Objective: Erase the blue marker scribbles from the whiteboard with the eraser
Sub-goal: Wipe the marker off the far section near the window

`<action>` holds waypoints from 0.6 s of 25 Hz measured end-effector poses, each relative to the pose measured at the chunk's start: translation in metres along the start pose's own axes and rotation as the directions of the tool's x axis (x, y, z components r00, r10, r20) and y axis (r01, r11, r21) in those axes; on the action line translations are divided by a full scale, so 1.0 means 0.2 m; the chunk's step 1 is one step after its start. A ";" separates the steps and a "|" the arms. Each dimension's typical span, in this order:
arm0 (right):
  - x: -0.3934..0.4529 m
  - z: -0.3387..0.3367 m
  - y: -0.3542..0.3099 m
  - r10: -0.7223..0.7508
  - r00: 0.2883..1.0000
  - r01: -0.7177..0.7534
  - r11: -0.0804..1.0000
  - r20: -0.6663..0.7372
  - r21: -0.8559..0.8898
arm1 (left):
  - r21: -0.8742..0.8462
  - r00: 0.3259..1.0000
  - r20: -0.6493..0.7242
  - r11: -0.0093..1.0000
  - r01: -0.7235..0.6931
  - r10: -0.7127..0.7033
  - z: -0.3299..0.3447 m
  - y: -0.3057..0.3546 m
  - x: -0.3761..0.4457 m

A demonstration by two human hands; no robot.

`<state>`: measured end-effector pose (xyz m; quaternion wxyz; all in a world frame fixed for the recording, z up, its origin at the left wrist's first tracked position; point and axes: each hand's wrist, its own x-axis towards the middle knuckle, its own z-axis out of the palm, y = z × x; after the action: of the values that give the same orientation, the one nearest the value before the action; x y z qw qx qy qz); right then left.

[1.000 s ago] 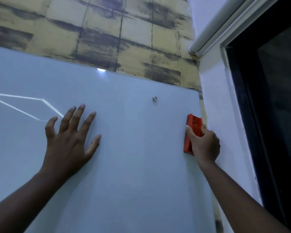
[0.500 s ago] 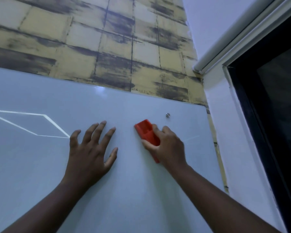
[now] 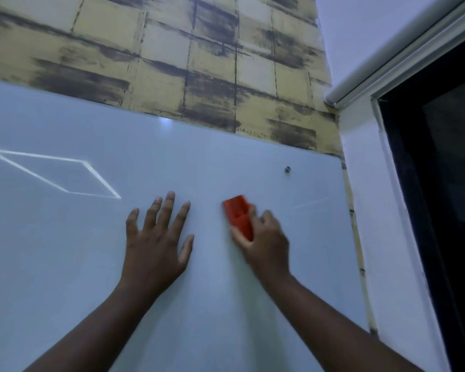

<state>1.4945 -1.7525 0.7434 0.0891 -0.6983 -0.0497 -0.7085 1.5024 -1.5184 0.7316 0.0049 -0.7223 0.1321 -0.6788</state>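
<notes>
Since a second ago the right hand [image 3: 266, 237], its fingers wrapped around the red eraser [image 3: 238, 216], has swept it from the whiteboard's [image 3: 65, 264] right edge toward the flat, spread left hand [image 3: 153, 248], and no blue scribbles show, suggesting little remains.

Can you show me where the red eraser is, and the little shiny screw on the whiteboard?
eraser [image 3: 236, 212]: head view, on its red upper face above the fingers.
screw [image 3: 287, 169]: head view, on its shiny round head.
whiteboard [image 3: 65, 251]: head view, on a bare patch of its surface.
</notes>
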 end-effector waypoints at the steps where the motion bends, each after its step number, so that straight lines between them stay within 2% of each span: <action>1: -0.10 0.00 -0.07 -0.198 0.979 0.198 0.980 0.044 -0.007 | 0.010 0.998 0.059 1.000 -0.012 0.012 -0.02 0.01 -0.06; 3: -0.24 -0.06 -0.09 -0.515 0.844 0.524 0.851 0.146 -0.025 | 0.063 0.978 0.192 0.994 -0.089 0.075 -0.10 0.01 -0.19; 4: -0.25 -0.10 -0.05 -0.584 0.790 0.600 0.799 0.184 -0.041 | 0.085 0.961 0.256 0.988 -0.132 0.106 -0.14 -0.02 -0.24; 5: -0.25 -0.15 -0.01 -0.592 0.779 0.615 0.785 0.206 -0.068 | 0.101 0.947 0.300 0.983 -0.155 0.119 -0.20 -0.05 -0.28; 8: -0.24 -0.29 0.17 -0.372 0.910 0.396 0.910 0.182 -0.119 | 0.170 0.934 0.353 0.977 -0.127 0.060 -0.39 -0.15 -0.39; 9: -0.25 -0.34 0.21 -0.321 0.925 0.348 0.930 0.201 -0.115 | 0.197 0.930 0.366 0.974 -0.113 0.034 -0.46 -0.17 -0.42; 12: -0.35 -0.50 0.26 -0.338 0.878 0.369 0.929 0.338 -0.032 | 0.249 0.909 0.415 0.966 -0.072 -0.039 -0.67 -0.16 -0.57; 15: -0.53 -0.63 0.22 -0.356 0.846 0.367 0.929 0.397 0.052 | 0.275 0.893 0.441 0.961 -0.036 -0.093 -0.88 -0.08 -0.81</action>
<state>1.3796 -1.8146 0.6336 -0.0668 -0.8073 -0.1881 -0.5553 1.3257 -1.4412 0.5894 0.1256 -0.8535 0.0208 -0.5053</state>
